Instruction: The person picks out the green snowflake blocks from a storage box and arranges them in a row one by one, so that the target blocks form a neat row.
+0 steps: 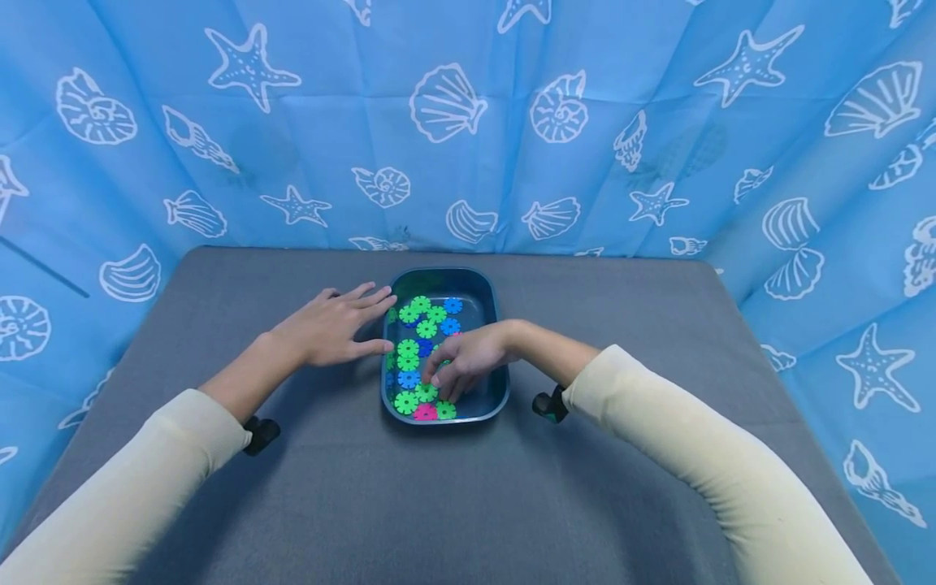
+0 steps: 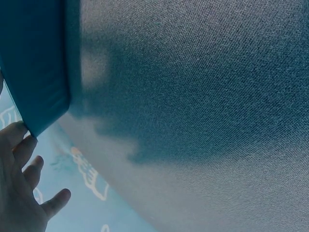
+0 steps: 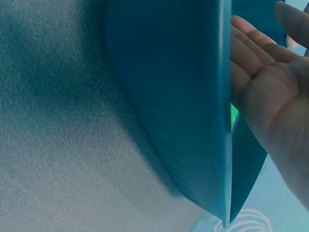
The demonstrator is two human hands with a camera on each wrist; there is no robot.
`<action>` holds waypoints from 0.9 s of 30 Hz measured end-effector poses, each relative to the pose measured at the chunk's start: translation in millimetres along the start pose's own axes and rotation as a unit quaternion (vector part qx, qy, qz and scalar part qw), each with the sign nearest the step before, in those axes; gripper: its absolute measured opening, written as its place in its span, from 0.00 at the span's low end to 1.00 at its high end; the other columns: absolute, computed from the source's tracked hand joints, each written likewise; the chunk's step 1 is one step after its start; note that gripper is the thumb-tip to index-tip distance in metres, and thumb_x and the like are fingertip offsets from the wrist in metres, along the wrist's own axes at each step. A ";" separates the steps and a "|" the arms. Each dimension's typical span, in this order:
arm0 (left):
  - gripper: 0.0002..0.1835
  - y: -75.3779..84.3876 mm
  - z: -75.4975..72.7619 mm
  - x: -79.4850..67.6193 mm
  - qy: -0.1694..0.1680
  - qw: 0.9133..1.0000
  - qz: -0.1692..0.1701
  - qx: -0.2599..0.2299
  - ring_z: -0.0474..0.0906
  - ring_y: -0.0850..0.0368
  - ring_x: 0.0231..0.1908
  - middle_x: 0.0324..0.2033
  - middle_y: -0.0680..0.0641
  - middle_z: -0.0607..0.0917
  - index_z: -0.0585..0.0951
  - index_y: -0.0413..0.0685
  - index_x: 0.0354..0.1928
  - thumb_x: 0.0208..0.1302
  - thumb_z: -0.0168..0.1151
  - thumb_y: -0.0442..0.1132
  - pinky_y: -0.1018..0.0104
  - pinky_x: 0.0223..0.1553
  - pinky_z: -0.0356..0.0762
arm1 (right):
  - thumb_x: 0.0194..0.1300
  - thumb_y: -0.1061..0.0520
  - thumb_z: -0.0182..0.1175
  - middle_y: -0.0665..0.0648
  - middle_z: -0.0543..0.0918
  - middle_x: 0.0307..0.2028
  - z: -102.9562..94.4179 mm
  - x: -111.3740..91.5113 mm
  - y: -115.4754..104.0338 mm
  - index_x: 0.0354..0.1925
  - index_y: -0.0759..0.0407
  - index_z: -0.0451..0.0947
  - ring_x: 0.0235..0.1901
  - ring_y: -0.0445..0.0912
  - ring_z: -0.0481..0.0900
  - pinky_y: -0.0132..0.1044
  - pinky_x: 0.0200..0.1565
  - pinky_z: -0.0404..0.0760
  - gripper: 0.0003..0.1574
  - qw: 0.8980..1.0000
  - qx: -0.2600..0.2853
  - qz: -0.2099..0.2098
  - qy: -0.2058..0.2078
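Observation:
A dark blue tray [image 1: 446, 421] stands on the table with flat, notched flower-shaped discs in it, mostly along its left side. Green discs [image 1: 405, 401], blue discs [image 1: 452, 305] and a pink disc [image 1: 425, 412] show. My right hand [image 1: 478, 353] reaches over the right rim, fingers pointing down among the discs and partly covering some. In the right wrist view its fingers [image 3: 248, 53] look loosely extended behind the tray wall. My left hand [image 1: 332, 325] is spread at the left rim, fingertips right at the edge; the left wrist view shows fingers [image 2: 21, 150] at the tray's corner.
A grey cloth covers the table [image 1: 453, 504] around the tray. Behind and beside it hangs a blue curtain [image 1: 322, 138] printed with white shells and starfish. Dark wrist devices [image 1: 550, 404] sit below both sleeves.

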State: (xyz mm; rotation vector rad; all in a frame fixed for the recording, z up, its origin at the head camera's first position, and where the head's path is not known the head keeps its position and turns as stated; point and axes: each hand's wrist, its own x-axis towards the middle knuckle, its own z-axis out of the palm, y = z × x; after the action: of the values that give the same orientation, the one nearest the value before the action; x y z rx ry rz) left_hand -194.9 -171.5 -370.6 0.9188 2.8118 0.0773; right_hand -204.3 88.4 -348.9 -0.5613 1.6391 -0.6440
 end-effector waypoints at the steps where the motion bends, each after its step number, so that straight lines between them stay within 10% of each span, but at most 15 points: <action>1: 0.45 0.0 0.0 0.0 0.001 1.000 0.001 0.000 0.50 0.40 0.75 0.76 0.43 0.57 0.58 0.48 0.77 0.68 0.52 0.68 0.29 0.66 0.53 | 0.79 0.51 0.48 0.62 0.78 0.61 0.6 0.2 -0.6 0.70 0.59 0.65 0.61 0.52 0.77 0.48 0.65 0.70 0.27 1.000 0.000 -0.001 -0.004; 27: 0.45 1.5 -0.7 -1.6 0.007 1.000 0.001 -0.001 0.51 0.40 0.75 0.76 0.43 0.58 0.59 0.47 0.77 0.68 0.53 0.67 0.29 0.66 0.54 | 0.78 0.54 0.50 0.55 0.76 0.58 14.2 4.7 0.4 0.68 0.58 0.67 0.58 0.50 0.76 0.44 0.63 0.73 0.24 0.996 -0.057 -0.045 -0.049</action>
State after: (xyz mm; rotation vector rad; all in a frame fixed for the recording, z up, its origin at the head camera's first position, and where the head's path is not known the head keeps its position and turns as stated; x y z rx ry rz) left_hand -192.9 -171.2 -369.6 0.9254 2.8231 0.0863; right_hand -191.0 84.1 -354.3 -0.7417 1.5717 -0.5814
